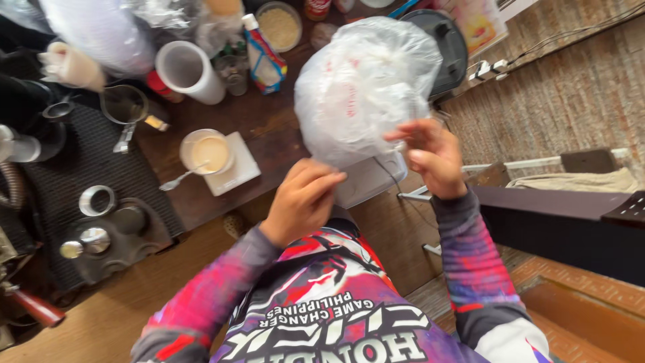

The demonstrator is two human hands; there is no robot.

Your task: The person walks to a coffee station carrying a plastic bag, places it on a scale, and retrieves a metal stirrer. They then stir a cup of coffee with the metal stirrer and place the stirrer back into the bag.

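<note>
- The left hand (302,202) has a closed grip on the bottom edge of a clear plastic bag (363,87). The fingers are curled tight on the plastic.
- The right hand (430,158) pinches the side of the bag with thumb and fingertips. The other fingers are partly open.
- The bag is held up in the air, over the brown wooden surface (269,134). It is puffy, with something white inside. What it is cannot be told.
- Just under the bag lies a white flat box (369,178).
- To the left of the hands, a cup (207,153) of pale creamy drink sits on a white square scale (235,171). A spoon (178,180) leans out of the cup.
- Further back stand a white tube-shaped cup (188,70), a small glass (232,70) and a blue and white pouch (265,60).
- A metal jug (124,104) sits on a dark mat (74,168) at the left.
- A black round lid (447,47) shows behind the bag.
- The person wears a bright shirt (322,302) with purple, red and white sleeves.
</note>
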